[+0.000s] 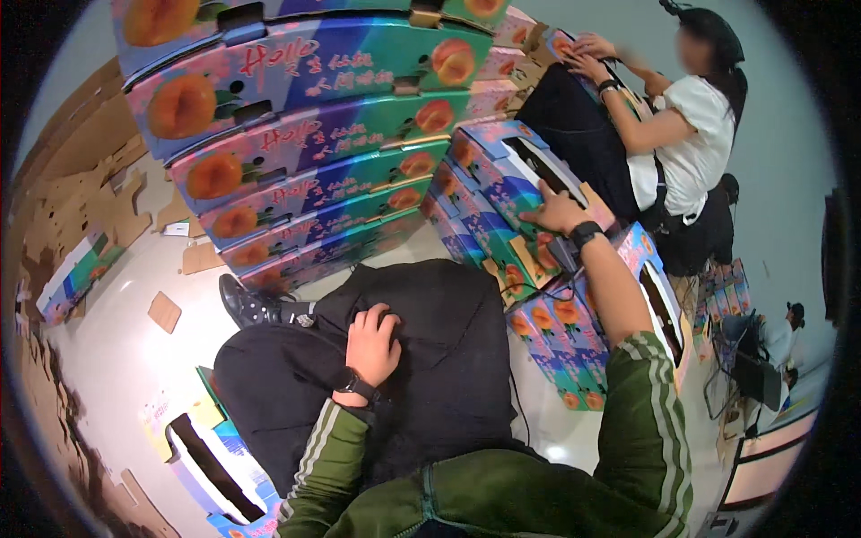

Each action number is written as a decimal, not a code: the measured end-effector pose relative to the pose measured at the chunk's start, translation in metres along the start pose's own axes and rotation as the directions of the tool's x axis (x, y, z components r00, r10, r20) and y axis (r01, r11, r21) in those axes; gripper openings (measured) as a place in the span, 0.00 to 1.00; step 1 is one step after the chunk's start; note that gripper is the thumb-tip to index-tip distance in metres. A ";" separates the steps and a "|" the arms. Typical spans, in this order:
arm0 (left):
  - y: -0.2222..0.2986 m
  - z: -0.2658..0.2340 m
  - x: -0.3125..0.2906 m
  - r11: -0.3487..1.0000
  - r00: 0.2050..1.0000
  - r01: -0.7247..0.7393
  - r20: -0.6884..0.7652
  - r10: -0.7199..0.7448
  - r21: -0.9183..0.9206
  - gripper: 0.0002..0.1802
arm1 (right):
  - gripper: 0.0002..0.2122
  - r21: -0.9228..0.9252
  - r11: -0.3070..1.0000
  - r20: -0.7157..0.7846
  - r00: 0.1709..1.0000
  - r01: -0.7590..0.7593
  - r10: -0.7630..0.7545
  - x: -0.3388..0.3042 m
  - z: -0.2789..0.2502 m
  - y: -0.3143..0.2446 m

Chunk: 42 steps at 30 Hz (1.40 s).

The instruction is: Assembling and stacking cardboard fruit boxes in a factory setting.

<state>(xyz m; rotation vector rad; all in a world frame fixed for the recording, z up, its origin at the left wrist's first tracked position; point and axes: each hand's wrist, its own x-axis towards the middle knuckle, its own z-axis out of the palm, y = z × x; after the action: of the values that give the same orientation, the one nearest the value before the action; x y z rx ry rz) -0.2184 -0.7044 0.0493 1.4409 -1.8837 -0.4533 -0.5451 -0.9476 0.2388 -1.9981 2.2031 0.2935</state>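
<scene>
My left hand (372,345) rests on my black-trousered leg, fingers lying over the cloth and holding nothing. My right hand (558,212) is stretched out to the right over a printed cardboard carton (502,170) with pictures of peaches. Its fingers are apart, the longest pointing to the dark slot (536,163) in the carton's top; whether the fingertips press on the card cannot be made out. Beside the right wrist, a small dark device (563,255) with a cable sits against the carton. Under it are more stacked cartons (466,224).
A tall stack of peach-printed cartons (305,134) rises ahead. Another slotted carton (650,287) stands by my right forearm, and one (211,466) at lower left. Cardboard scraps (163,312) lie on the left floor. A co-worker (691,134) handles a carton at upper right; others sit farther back.
</scene>
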 end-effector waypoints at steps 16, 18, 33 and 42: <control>-0.002 0.003 0.000 0.999 0.997 -0.033 -0.065 0.035 0.024 0.21 | 0.51 -0.228 0.972 0.097 0.991 -0.063 0.087 0.008 0.040 -0.004; -0.001 0.004 0.000 0.999 0.997 -0.041 -0.071 0.043 0.035 0.22 | 0.49 -0.226 0.972 0.054 0.995 -0.069 0.083 0.005 0.045 -0.003; 0.000 0.001 -0.006 1.000 0.999 -0.018 -0.033 0.018 0.004 0.24 | 0.50 0.212 0.977 -0.194 0.980 -0.007 0.049 -0.283 -0.031 0.160; 0.003 0.008 0.000 1.000 0.996 0.007 -0.090 -0.008 -0.007 0.21 | 0.58 0.037 0.994 -0.503 0.858 -0.102 0.106 -0.333 0.075 0.211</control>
<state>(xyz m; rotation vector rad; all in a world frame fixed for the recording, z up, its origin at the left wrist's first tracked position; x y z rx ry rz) -0.2258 -0.7048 0.0461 1.4410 -1.8046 -0.3915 -0.7232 -0.5888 0.2560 -2.1403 2.6063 -0.2691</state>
